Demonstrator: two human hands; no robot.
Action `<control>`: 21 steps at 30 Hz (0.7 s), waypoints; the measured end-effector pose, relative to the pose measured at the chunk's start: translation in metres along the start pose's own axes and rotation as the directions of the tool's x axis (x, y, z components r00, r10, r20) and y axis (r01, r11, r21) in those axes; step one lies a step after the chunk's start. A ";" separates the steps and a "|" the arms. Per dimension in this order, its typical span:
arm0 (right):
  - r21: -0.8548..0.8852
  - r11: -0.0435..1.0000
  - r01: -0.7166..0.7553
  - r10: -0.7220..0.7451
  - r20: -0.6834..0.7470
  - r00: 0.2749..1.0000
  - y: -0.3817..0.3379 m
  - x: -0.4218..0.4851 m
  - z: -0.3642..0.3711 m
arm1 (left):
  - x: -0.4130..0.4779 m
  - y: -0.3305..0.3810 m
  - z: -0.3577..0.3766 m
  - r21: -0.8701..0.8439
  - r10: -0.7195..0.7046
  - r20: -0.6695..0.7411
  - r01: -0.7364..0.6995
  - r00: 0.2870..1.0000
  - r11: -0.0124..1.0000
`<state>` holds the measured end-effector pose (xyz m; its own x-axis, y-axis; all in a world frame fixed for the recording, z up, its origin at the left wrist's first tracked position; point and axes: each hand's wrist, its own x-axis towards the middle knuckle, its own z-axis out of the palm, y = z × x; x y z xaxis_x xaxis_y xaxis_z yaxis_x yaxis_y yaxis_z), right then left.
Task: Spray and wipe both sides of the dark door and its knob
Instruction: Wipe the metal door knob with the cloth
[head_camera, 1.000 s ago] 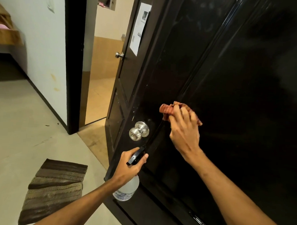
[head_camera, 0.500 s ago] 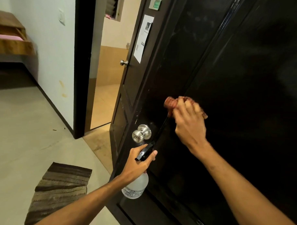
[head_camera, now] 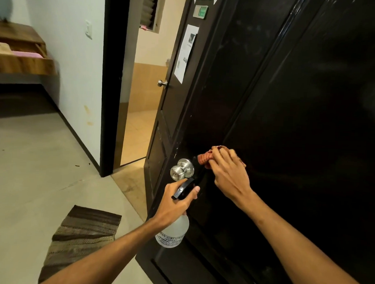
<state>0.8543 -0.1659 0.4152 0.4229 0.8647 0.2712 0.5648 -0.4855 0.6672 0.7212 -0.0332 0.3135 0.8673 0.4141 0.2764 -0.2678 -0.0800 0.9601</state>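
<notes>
The glossy dark door [head_camera: 289,107] fills the right of the view, swung open toward me. Its silver knob [head_camera: 181,169] sticks out near the door's left edge. My right hand [head_camera: 229,175] grips a bunched reddish cloth [head_camera: 205,158] and presses it on the door panel just right of the knob. My left hand [head_camera: 177,200] holds a clear spray bottle [head_camera: 172,232] by its black trigger head, just below the knob, the bottle hanging down.
A second dark door [head_camera: 173,103] with its own knob [head_camera: 162,83] and taped papers stands behind. The doorway opens onto a tiled room. A striped brown mat [head_camera: 81,229] lies on the floor at lower left. A wooden shelf [head_camera: 19,57] is on the left wall.
My right hand has slid the cloth left and down along the panel, closer to the knob. The left hand still holds the bottle below the knob. My view has shifted left and up.
</notes>
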 end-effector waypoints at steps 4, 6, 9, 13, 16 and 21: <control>0.114 0.947 -0.299 0.317 -0.193 0.929 0.026 0.030 -0.038 | 0.005 -0.005 -0.010 0.004 0.013 -0.007 -0.013 1.000 1.000; 0.171 0.922 -0.349 0.382 -0.237 0.893 0.023 0.034 -0.034 | 0.002 -0.012 -0.013 0.001 -0.007 -0.016 0.007 1.000 1.000; 0.201 0.967 -0.157 0.192 -0.169 0.967 -0.013 0.023 0.001 | -0.006 -0.023 -0.021 -0.009 -0.040 -0.039 0.039 0.998 0.999; 0.277 0.957 -0.087 0.082 0.027 0.996 -0.051 0.037 0.019 | -0.003 -0.030 -0.039 -0.019 -0.061 -0.064 0.060 0.996 0.998; 0.258 0.959 -0.119 0.118 0.021 0.993 -0.065 0.063 0.020 | 0.008 -0.035 -0.052 0.010 -0.081 -0.100 0.082 0.992 0.997; 0.238 0.960 -0.148 0.136 0.065 0.989 -0.085 0.030 0.044 | 0.019 -0.052 -0.062 0.042 -0.106 -0.061 0.109 0.992 0.993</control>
<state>0.8503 -0.1040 0.3361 0.5411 0.7802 0.3139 0.6485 -0.6247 0.4350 0.7256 0.0348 0.2665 0.8635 0.4749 0.1699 -0.1541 -0.0723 0.9854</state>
